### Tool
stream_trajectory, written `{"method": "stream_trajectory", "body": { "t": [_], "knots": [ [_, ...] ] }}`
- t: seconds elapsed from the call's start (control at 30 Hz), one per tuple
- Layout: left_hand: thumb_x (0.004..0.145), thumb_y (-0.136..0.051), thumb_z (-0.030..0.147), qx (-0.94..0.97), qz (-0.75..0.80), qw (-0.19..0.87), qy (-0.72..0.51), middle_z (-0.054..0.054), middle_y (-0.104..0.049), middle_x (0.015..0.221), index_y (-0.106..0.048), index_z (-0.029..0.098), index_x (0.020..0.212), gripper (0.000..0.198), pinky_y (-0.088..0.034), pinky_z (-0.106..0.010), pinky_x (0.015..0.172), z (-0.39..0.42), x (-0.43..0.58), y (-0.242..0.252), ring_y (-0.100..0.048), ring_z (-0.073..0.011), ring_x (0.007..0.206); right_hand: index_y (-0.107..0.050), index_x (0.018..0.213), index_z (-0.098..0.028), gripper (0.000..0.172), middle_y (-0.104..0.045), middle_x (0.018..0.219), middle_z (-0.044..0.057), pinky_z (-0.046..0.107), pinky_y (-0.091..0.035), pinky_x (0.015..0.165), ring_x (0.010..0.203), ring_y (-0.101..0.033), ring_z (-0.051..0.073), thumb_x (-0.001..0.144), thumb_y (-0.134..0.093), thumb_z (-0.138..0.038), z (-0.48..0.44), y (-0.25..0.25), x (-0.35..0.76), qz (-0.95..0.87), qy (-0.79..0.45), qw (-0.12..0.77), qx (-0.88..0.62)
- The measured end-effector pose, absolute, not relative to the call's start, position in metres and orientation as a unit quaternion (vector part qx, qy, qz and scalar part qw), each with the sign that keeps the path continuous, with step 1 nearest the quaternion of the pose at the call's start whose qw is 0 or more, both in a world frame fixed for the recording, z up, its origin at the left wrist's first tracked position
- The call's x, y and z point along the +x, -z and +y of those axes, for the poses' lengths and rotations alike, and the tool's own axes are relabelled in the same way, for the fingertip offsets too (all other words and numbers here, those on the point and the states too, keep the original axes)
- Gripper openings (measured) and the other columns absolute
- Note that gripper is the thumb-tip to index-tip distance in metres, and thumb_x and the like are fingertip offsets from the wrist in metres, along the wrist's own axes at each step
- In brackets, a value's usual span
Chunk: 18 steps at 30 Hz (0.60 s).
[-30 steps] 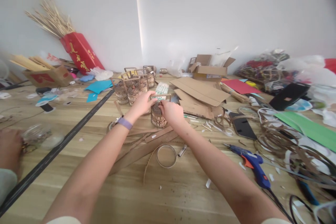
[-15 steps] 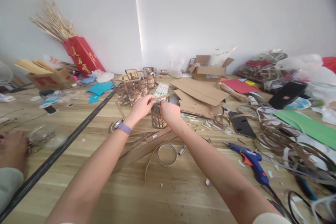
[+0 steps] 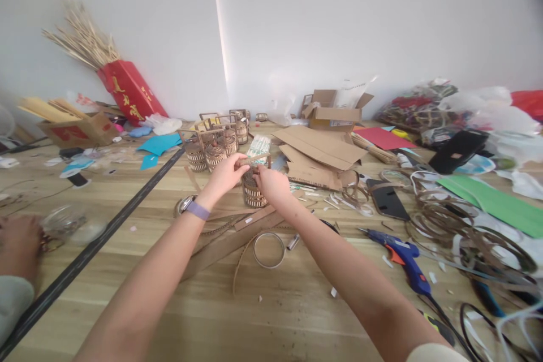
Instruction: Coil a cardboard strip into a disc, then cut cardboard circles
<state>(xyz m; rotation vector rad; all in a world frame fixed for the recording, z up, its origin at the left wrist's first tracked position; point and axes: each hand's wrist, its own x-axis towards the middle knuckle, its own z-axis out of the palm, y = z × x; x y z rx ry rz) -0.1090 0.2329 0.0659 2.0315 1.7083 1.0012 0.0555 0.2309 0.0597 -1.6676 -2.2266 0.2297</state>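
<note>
- Left hand (image 3: 227, 174) looks to be pinching the handle (image 3: 263, 155) of a small woven basket (image 3: 255, 198) at its left end, thumb on the near side.
- Right hand (image 3: 274, 186) has fingers curled in against the basket's top, just right of that pinch. Can't tell if they're gripping smth or only pressing, b/c the knuckles hide it.
- Basket's upright on the table, right below both hands.
- Main worry imo: handle's thin, so if the two hands pull unevenly it could bend or pop loose at a joint.
- Pressing off-centre up top could also tip the basket, esp. w/ no hand around its body afaict.
- Finished-looking baskets (image 3: 215, 154) stand close, left of & beyond the grip, so a wide left elbow or wrist swing might knock one.
- Flat strips (image 3: 224, 249) and a ring (image 3: 269, 250) lie nearer the person than the grip; a dragged forearm could shift them.
- Glue gun (image 3: 401, 253) is well right of the grip, cord attached. If it's hot (can't tell), the right forearm is the thing at risk, tbh.
</note>
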Motion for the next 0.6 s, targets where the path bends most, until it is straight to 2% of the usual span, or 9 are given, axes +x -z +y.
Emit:
{"method": "stream_trajectory", "body": {
  "t": [0.07, 0.1, 0.2, 0.27, 0.33, 0.47, 0.53, 0.6],
  "knots": [
    [0.092, -0.071, 0.031, 0.699, 0.589, 0.172, -0.368, -0.012, -0.063, 0.133, -0.053, 0.019, 0.138, 0.051, -0.055, -0.05, 0.097, 0.232, -0.113, -0.054, -0.066, -0.0275, 0.114, -0.061, 0.129, -0.018, 0.033, -0.066, 0.124, 0.009, 0.044, -0.059, 0.087, 0.102, -0.068, 0.023, 0.101, -0.062, -0.034, 0.228, -0.061, 0.071, -0.771, -0.097, 0.213, -0.592],
    [0.087, -0.076, 0.028, 0.696, 0.584, 0.183, -0.375, -0.015, -0.061, 0.138, -0.046, 0.02, 0.145, 0.065, -0.052, -0.051, 0.102, 0.232, -0.114, -0.047, -0.063, -0.0293, 0.12, -0.06, 0.13, -0.018, 0.033, -0.066, 0.125, 0.009, 0.045, -0.059, 0.089, 0.104, -0.068, 0.024, 0.101, -0.062, -0.034, 0.229, -0.061, 0.08, -0.762, -0.106, 0.233, -0.595],
    [0.072, -0.086, 0.02, 0.69, 0.571, 0.218, -0.388, -0.022, -0.045, 0.156, -0.029, 0.022, 0.155, 0.101, -0.038, -0.053, 0.116, 0.233, -0.113, -0.025, -0.046, -0.034, 0.142, -0.061, 0.128, -0.018, 0.032, -0.065, 0.127, 0.01, 0.046, -0.058, 0.09, 0.107, -0.067, 0.025, 0.1, -0.063, -0.034, 0.238, -0.055, 0.104, -0.739, -0.145, 0.274, -0.598],
    [0.067, -0.089, 0.019, 0.687, 0.564, 0.238, -0.392, -0.024, -0.035, 0.162, -0.021, 0.021, 0.158, 0.113, -0.032, -0.053, 0.12, 0.235, -0.11, -0.013, -0.037, -0.035, 0.149, -0.062, 0.127, -0.017, 0.032, -0.065, 0.127, 0.01, 0.046, -0.058, 0.09, 0.107, -0.067, 0.025, 0.1, -0.064, -0.033, 0.25, -0.047, 0.113, -0.737, -0.185, 0.287, -0.584],
    [0.066, -0.089, 0.021, 0.684, 0.556, 0.254, -0.398, -0.025, -0.031, 0.163, -0.013, 0.021, 0.16, 0.121, -0.029, -0.052, 0.121, 0.238, -0.105, -0.005, -0.034, -0.0345, 0.15, -0.061, 0.128, -0.017, 0.033, -0.064, 0.129, 0.01, 0.046, -0.058, 0.091, 0.108, -0.067, 0.025, 0.099, -0.064, -0.033, 0.26, -0.038, 0.114, -0.743, -0.231, 0.296, -0.555],
    [0.068, -0.089, 0.027, 0.683, 0.537, 0.269, -0.416, -0.023, -0.041, 0.158, -0.006, 0.021, 0.16, 0.124, -0.032, -0.049, 0.12, 0.243, -0.099, 0.002, -0.044, -0.0324, 0.145, -0.059, 0.132, -0.018, 0.037, -0.061, 0.134, 0.011, 0.048, -0.057, 0.093, 0.112, -0.065, 0.027, 0.099, -0.065, -0.032, 0.269, -0.025, 0.104, -0.76, -0.313, 0.317, -0.473],
    [0.071, -0.088, 0.028, 0.684, 0.529, 0.27, -0.424, -0.021, -0.047, 0.154, -0.015, 0.02, 0.159, 0.114, -0.036, -0.05, 0.118, 0.243, -0.097, 0.003, -0.05, -0.0326, 0.14, -0.059, 0.132, -0.018, 0.037, -0.061, 0.134, 0.011, 0.048, -0.057, 0.093, 0.113, -0.065, 0.027, 0.099, -0.065, -0.032, 0.27, -0.022, 0.1, -0.764, -0.347, 0.325, -0.436],
    [0.08, -0.082, 0.031, 0.684, 0.524, 0.268, -0.43, -0.018, -0.051, 0.151, -0.032, 0.02, 0.154, 0.089, -0.04, -0.055, 0.114, 0.243, -0.096, 0.003, -0.053, -0.0335, 0.135, -0.059, 0.133, -0.018, 0.037, -0.061, 0.134, 0.011, 0.048, -0.058, 0.092, 0.112, -0.065, 0.026, 0.099, -0.065, -0.031, 0.27, -0.02, 0.098, -0.763, -0.375, 0.331, -0.409]
  ]
}}
